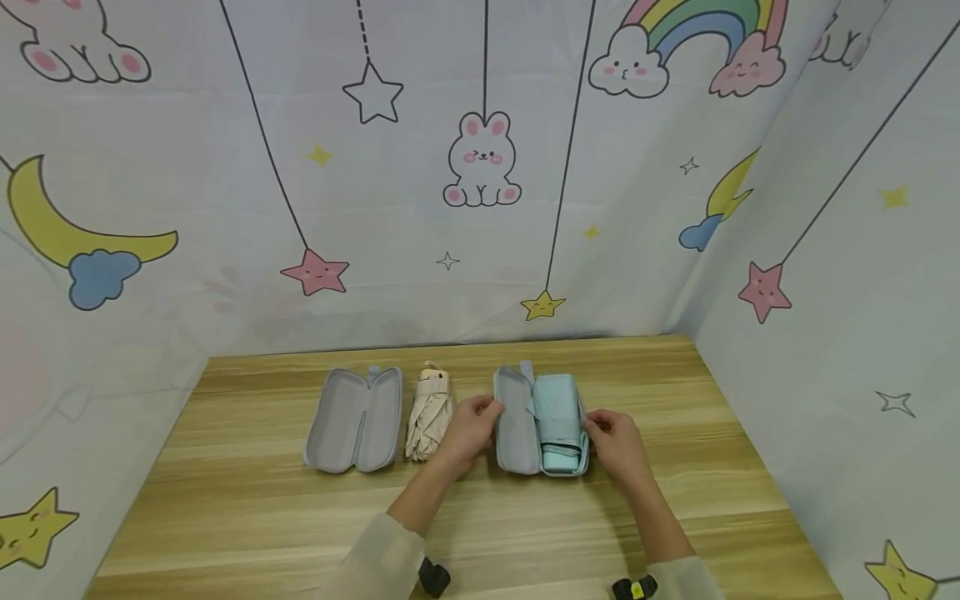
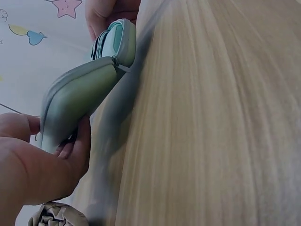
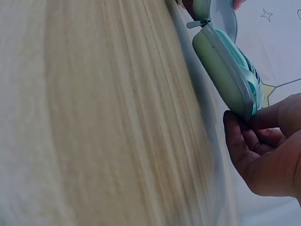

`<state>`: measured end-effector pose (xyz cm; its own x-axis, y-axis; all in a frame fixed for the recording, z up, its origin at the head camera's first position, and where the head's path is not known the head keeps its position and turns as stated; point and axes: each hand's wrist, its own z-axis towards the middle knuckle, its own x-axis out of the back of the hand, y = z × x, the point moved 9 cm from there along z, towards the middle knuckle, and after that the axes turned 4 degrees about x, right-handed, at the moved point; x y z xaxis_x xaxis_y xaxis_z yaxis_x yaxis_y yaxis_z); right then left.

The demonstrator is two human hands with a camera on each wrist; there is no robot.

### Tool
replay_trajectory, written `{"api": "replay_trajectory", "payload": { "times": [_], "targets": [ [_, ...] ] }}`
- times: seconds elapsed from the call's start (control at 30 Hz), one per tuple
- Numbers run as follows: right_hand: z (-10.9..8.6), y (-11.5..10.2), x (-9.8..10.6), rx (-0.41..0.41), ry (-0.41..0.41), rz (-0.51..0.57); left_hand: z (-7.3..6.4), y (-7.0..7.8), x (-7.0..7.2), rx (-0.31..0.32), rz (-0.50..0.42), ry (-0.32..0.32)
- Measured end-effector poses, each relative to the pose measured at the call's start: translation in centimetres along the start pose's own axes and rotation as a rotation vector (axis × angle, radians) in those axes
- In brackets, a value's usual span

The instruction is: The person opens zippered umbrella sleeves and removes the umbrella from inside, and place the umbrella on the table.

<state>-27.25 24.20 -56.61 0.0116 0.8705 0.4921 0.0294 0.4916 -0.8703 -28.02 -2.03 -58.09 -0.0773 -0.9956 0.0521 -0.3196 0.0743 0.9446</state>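
Note:
An open grey zip case [image 1: 517, 429] lies on the table, its two halves spread side by side. Its right half holds a folded light-blue umbrella [image 1: 559, 408], with a dark line across its lower part. My left hand [image 1: 469, 433] pinches the outer edge of the left half, thumb on the rim and fingers beneath in the left wrist view, where that half of the case [image 2: 77, 96] tilts up. On the other side, my right hand [image 1: 621, 446] pinches the outer edge of the right half. A zip pull [image 3: 198, 23] shows between the halves in the right wrist view.
Just left of my left hand lies a beige folded umbrella [image 1: 430, 421]. Farther left, a second grey case [image 1: 339, 425] lies open with nothing in it. Printed cloth walls [image 1: 405, 208] border the wooden table [image 1: 247, 533] at the back and sides.

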Motion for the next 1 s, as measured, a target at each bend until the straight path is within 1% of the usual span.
{"api": "replay_trajectory", "payload": {
  "times": [0.17,0.4,0.5,0.63,0.73,0.83,1.0],
  "targets": [
    [0.2,0.1,0.1,0.014,0.002,-0.046,-0.2,0.0,-0.2,-0.028,0.098,0.030],
    [0.6,0.6,0.1,0.030,0.014,-0.075,-0.1,0.1,-0.4,-0.059,0.158,0.042],
    [0.6,0.8,0.1,0.032,0.013,-0.078,-0.3,0.3,-0.3,-0.077,0.184,0.052],
    [0.6,1.1,0.1,0.030,0.011,-0.076,-0.7,0.2,-0.4,-0.082,0.198,0.052],
    [0.5,1.4,0.1,0.017,0.005,-0.066,-0.9,-0.1,-0.5,-0.066,0.199,0.047],
    [0.5,1.5,-0.1,0.001,-0.016,-0.048,-0.9,-0.3,-0.5,-0.055,0.212,0.056],
    [0.5,1.5,-0.2,-0.019,-0.053,-0.020,-1.1,0.0,-0.5,-0.074,0.230,0.072]
  ]
}}
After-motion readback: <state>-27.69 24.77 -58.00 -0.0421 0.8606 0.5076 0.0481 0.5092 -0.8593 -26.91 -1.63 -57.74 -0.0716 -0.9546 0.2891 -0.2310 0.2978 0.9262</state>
